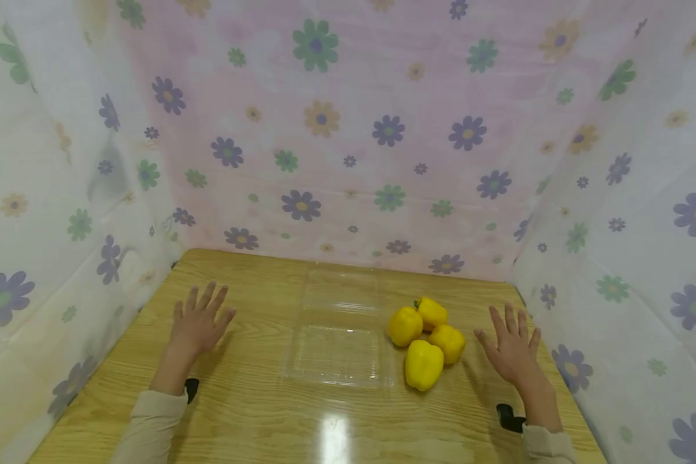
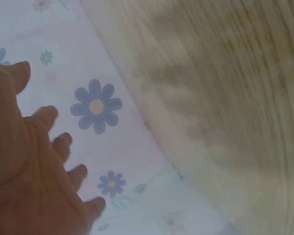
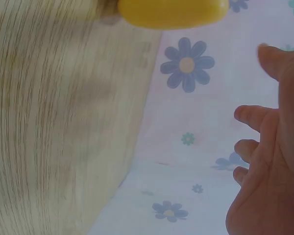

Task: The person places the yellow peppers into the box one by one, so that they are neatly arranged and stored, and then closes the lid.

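Several yellow bell peppers (image 1: pixel 424 365) sit in a group on the table, right of centre. Beside them, to the left, lies a clear plastic container (image 1: pixel 339 351) with its lid part folded out toward the back. My left hand (image 1: pixel 200 327) is over the table's left side, fingers spread, holding nothing; the left wrist view shows this hand (image 2: pixel 39 156) with its fingers apart. On the right, my right hand (image 1: pixel 512 348) hovers with spread fingers just right of the peppers. One pepper (image 3: pixel 174 12) shows at the top of the right wrist view, away from the hand (image 3: pixel 274 142).
The wooden table (image 1: pixel 243 412) is enclosed at the back and both sides by flower-printed cloth (image 1: pixel 348 129). A dark wrist camera (image 1: pixel 509 419) is worn below the right hand, another (image 1: pixel 191 390) below the left. Light reflects off the table's front middle.
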A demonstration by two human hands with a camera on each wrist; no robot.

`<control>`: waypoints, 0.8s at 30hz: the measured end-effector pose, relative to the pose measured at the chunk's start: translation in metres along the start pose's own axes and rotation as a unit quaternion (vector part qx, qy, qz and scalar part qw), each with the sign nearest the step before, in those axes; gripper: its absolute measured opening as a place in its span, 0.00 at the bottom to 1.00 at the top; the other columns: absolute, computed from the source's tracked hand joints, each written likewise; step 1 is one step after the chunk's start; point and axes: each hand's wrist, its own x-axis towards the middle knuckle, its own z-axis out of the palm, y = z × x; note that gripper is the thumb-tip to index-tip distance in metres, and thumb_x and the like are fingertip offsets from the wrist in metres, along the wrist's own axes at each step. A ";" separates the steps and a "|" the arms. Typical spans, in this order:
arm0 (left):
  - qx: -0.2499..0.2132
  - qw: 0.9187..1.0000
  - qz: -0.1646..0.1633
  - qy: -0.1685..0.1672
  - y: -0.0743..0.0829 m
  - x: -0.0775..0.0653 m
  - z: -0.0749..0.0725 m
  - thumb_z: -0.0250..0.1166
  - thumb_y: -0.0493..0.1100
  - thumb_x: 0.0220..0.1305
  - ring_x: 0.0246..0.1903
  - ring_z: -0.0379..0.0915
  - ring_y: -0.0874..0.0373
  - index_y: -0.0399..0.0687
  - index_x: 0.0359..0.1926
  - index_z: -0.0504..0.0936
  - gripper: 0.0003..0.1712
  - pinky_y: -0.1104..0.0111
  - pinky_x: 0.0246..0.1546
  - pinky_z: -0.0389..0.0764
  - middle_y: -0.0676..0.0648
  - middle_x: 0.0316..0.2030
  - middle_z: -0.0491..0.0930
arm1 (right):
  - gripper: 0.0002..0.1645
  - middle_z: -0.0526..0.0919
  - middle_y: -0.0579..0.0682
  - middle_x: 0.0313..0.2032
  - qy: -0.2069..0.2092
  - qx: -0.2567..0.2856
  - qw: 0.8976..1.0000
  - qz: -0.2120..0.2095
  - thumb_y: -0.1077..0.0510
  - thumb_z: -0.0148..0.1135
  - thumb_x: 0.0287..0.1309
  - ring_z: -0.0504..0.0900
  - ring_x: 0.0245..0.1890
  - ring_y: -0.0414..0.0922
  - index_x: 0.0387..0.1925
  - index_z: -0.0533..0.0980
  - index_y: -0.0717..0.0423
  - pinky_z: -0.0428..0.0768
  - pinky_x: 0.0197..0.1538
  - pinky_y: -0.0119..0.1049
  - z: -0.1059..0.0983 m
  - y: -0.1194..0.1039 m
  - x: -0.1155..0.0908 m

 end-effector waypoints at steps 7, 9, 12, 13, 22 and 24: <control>-0.131 0.988 0.080 0.010 0.008 0.002 0.020 0.49 0.55 0.81 0.74 0.44 0.26 0.37 0.80 0.51 0.39 0.31 0.70 0.50 0.28 0.77 0.50 | 0.42 0.44 0.78 0.75 0.053 0.010 0.997 -0.047 0.47 0.59 0.73 0.39 0.73 0.79 0.74 0.58 0.71 0.35 0.66 0.82 0.013 -0.013 -0.010; -0.204 0.974 0.098 0.013 0.014 0.001 0.027 0.49 0.52 0.82 0.72 0.52 0.27 0.35 0.79 0.52 0.37 0.33 0.69 0.56 0.29 0.76 0.53 | 0.39 0.50 0.81 0.72 0.066 0.029 0.996 -0.060 0.50 0.61 0.71 0.46 0.69 0.81 0.71 0.62 0.72 0.45 0.64 0.82 0.017 -0.020 -0.013; -0.284 0.952 0.116 0.018 0.026 0.000 0.040 0.49 0.49 0.82 0.65 0.67 0.33 0.37 0.78 0.57 0.33 0.39 0.62 0.71 0.31 0.75 0.59 | 0.34 0.58 0.80 0.69 0.071 0.068 0.993 -0.063 0.55 0.62 0.71 0.54 0.66 0.80 0.68 0.66 0.73 0.56 0.62 0.79 0.020 -0.031 -0.018; -0.300 0.946 0.120 0.019 0.031 -0.001 0.044 0.51 0.48 0.82 0.61 0.72 0.36 0.38 0.77 0.59 0.32 0.43 0.59 0.75 0.32 0.74 0.61 | 0.33 0.60 0.79 0.68 0.070 0.085 0.992 -0.060 0.56 0.62 0.71 0.57 0.66 0.78 0.68 0.66 0.72 0.59 0.62 0.77 0.021 -0.034 -0.019; -0.445 0.880 0.161 -0.045 0.050 -0.010 0.070 0.61 0.37 0.74 0.48 0.79 0.56 0.28 0.66 0.73 0.25 0.68 0.44 0.84 0.26 0.72 0.60 | 0.21 0.84 0.61 0.50 0.013 0.170 0.985 0.034 0.54 0.58 0.75 0.84 0.46 0.53 0.58 0.77 0.67 0.86 0.47 0.47 0.022 -0.067 -0.031; -0.458 0.870 0.173 -0.052 0.052 -0.011 0.075 0.62 0.35 0.73 0.46 0.79 0.60 0.25 0.64 0.75 0.23 0.68 0.41 0.84 0.25 0.72 0.60 | 0.24 0.86 0.58 0.48 -0.010 0.169 0.984 0.058 0.50 0.58 0.74 0.85 0.44 0.51 0.57 0.78 0.67 0.86 0.43 0.43 0.024 -0.073 -0.033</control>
